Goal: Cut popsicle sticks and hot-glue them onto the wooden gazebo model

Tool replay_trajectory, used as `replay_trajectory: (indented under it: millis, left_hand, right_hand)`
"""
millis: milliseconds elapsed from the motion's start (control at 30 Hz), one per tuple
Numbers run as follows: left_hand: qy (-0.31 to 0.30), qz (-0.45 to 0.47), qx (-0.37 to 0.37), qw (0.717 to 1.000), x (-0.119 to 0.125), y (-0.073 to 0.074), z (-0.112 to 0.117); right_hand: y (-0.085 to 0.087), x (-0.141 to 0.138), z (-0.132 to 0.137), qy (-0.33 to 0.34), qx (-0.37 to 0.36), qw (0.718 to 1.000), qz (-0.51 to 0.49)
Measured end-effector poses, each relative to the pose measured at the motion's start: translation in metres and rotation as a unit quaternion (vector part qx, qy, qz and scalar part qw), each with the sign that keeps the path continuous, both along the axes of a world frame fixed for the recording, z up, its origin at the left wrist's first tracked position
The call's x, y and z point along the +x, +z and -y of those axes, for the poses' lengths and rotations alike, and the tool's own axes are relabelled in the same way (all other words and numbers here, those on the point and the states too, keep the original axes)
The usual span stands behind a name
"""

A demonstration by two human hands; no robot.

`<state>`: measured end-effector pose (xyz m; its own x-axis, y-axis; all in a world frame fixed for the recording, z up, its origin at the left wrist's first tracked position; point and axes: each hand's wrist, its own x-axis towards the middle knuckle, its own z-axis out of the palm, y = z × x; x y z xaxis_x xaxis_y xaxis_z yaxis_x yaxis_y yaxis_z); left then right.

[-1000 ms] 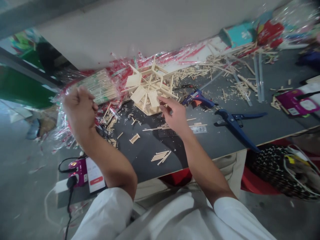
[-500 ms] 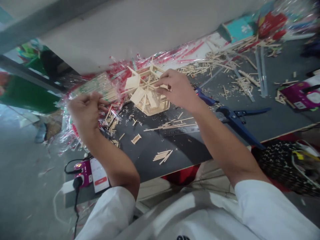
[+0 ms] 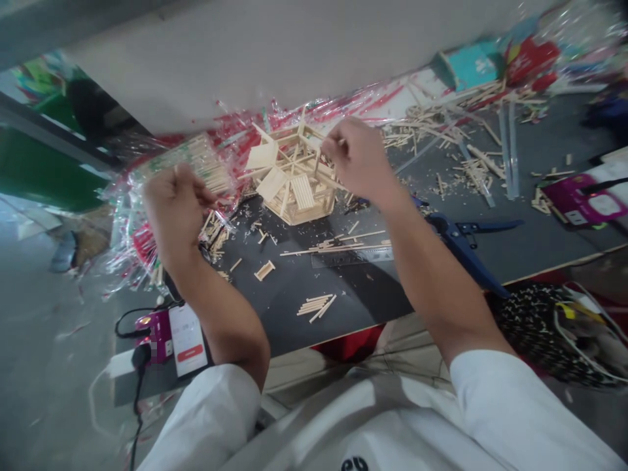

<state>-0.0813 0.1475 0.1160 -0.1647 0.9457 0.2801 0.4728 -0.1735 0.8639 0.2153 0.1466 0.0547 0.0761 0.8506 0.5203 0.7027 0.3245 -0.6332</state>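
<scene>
A many-sided model of thin wooden sticks (image 3: 294, 176) stands on the dark table, with small slatted panels on its top. My right hand (image 3: 360, 160) is at the model's right side, its fingers pinched together. Whether a small piece is between those fingertips, I cannot make out. To the left, my left hand (image 3: 174, 209) hovers over plastic-wrapped sticks (image 3: 196, 163), its fingers curled in. What it holds, if anything, is hidden. In front of the model lie a small stick frame (image 3: 264, 270), several short sticks (image 3: 316, 306) and longer sticks (image 3: 338, 246).
A clear ruler (image 3: 350, 256) lies beneath the long sticks. Blue-handled cutters (image 3: 461, 245) rest on the right of the table, near a purple power strip (image 3: 579, 199). At the lower left are a phone (image 3: 188, 340) and another purple socket block (image 3: 157, 337). Stick scraps and plastic line the back.
My right hand has drawn back to the right from the model's top, and its fingers have curled in more. My left hand has shifted slightly. The view has moved a little.
</scene>
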Motion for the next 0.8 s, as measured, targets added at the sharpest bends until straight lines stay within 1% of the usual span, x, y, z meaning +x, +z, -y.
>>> replay_trajectory:
  millis: [67,100,133,200,233,267,367,433,533,667,800]
  left_hand:
    - [0.003,0.006,-0.006,1.000,0.000,-0.001,0.000]
    - [0.009,0.008,-0.005,1.000,0.000,-0.001,-0.001]
    - [0.016,0.008,-0.002,1.000,0.000,-0.001,-0.001]
    - [0.030,0.016,0.005,0.999,0.001,0.000,-0.002]
    - [0.034,0.022,0.008,0.999,0.002,0.000,-0.002]
    - [0.036,0.028,0.011,0.999,0.003,0.000,-0.002]
    - [0.031,0.031,0.011,0.999,0.005,-0.001,-0.002]
    - [0.029,0.029,-0.001,0.999,0.007,-0.001,-0.001]
    - [0.019,0.020,-0.016,0.999,0.010,0.000,0.000]
    - [-0.013,-0.024,-0.013,1.000,0.011,-0.002,0.000]
    - [-0.003,-0.054,-0.006,0.999,0.009,-0.005,-0.001]
  right_hand:
    - [-0.002,0.021,0.013,-0.050,0.020,0.998,0.016]
    - [-0.006,0.032,0.020,-0.071,0.027,0.997,0.018]
    - [-0.012,0.042,0.027,-0.110,0.039,0.993,0.020]
    - [-0.028,0.059,0.039,-0.210,0.055,0.976,0.000]
    - [-0.037,0.066,0.043,-0.245,0.053,0.968,-0.017]
    - [-0.046,0.071,0.046,-0.260,0.044,0.964,-0.034]
    - [-0.065,0.081,0.050,-0.254,0.007,0.962,-0.102]
    - [-0.072,0.084,0.050,-0.247,0.000,0.955,-0.165]
    - [-0.075,0.087,0.047,-0.218,-0.002,0.945,-0.245]
    - [-0.076,0.086,0.047,-0.172,-0.008,0.939,-0.296]
    - [-0.073,0.086,0.051,-0.174,-0.013,0.930,-0.323]
